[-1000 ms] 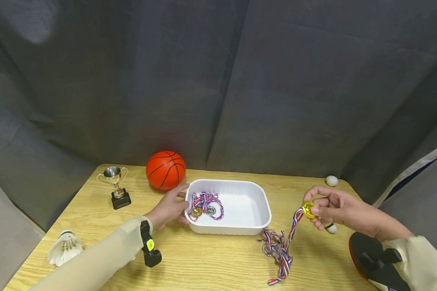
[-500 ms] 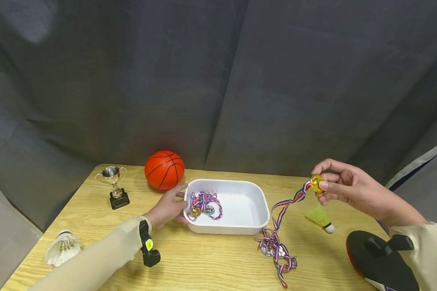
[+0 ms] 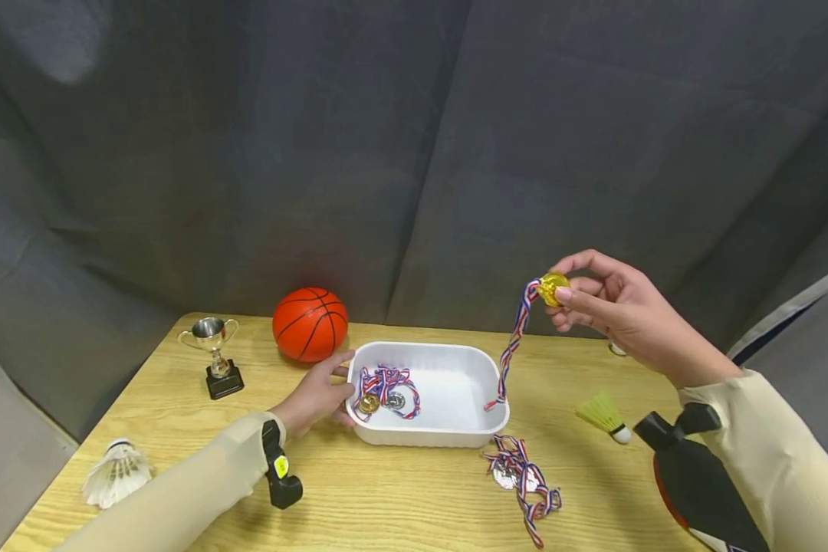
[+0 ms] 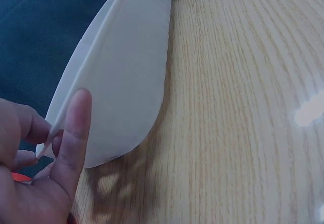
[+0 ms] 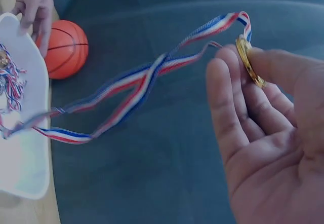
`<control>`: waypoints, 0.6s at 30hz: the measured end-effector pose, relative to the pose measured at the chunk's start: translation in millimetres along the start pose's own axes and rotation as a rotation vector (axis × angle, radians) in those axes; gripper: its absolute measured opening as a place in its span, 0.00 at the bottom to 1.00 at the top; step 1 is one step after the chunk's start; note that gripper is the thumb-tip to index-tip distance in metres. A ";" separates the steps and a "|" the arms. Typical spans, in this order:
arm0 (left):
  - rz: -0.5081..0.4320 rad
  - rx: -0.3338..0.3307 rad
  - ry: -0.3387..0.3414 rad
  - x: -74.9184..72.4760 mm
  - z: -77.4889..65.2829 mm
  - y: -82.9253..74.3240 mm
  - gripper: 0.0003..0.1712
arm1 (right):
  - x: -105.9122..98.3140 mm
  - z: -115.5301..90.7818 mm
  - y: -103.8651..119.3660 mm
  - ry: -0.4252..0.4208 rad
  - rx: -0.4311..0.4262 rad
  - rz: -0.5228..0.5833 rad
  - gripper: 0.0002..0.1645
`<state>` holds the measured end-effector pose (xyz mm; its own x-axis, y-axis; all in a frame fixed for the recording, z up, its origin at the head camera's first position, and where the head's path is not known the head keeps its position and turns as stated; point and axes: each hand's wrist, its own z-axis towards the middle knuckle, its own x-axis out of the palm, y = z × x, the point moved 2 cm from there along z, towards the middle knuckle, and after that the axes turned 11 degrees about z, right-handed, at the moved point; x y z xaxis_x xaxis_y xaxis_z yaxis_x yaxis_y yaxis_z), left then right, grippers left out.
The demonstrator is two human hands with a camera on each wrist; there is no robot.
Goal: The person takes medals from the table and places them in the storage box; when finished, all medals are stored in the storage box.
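Observation:
My right hand point(image 3: 617, 310) pinches a gold medal point(image 3: 554, 290) between thumb and fingers, raised above the right end of a white plastic tray point(image 3: 428, 437). From the medal a red, white and blue ribbon point(image 5: 126, 84) hangs down, its lower end over the tray. At the tray's left end, my left hand point(image 3: 317, 395) grips the rim; in the left wrist view the thumb point(image 4: 76, 117) lies along the outer wall. Inside the tray, to the left, are a gold medal point(image 3: 369, 403) and a silver medal point(image 3: 395, 400) with bunched ribbons.
Silver medals point(image 3: 505, 474) with tangled ribbons lie right of the tray's front. Behind its left end sits a small basketball point(image 3: 310, 325), with a trophy cup point(image 3: 214, 356) farther left. A white shuttlecock point(image 3: 117, 473), a yellow shuttlecock point(image 3: 603, 415) and a black paddle point(image 3: 707, 491) are also around.
My right hand has lifted the gold medal off the pile, pulled its ribbon free of the other ribbons and carried it up and left over the tray. My left hand stays on the rim.

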<state>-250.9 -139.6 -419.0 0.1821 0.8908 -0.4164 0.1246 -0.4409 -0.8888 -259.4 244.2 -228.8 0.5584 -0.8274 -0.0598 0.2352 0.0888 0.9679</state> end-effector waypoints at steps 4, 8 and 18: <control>0.000 -0.004 -0.008 -1.2 -0.8 0.4 0.41 | 13.3 26.7 -11.4 -0.027 0.049 -0.040 0.16; -0.011 -0.001 -0.010 -0.8 -1.3 0.9 0.41 | 26.7 55.6 -29.1 -0.049 0.091 -0.046 0.18; -0.039 0.025 -0.006 1.9 0.3 -0.3 0.41 | 60.7 112.6 -74.8 -0.077 0.119 0.018 0.16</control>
<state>-251.0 -137.8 -419.6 0.1716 0.9080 -0.3822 0.1075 -0.4029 -0.9089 -332.6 124.9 -277.4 0.4978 -0.8669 -0.0275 0.1268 0.0413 0.9911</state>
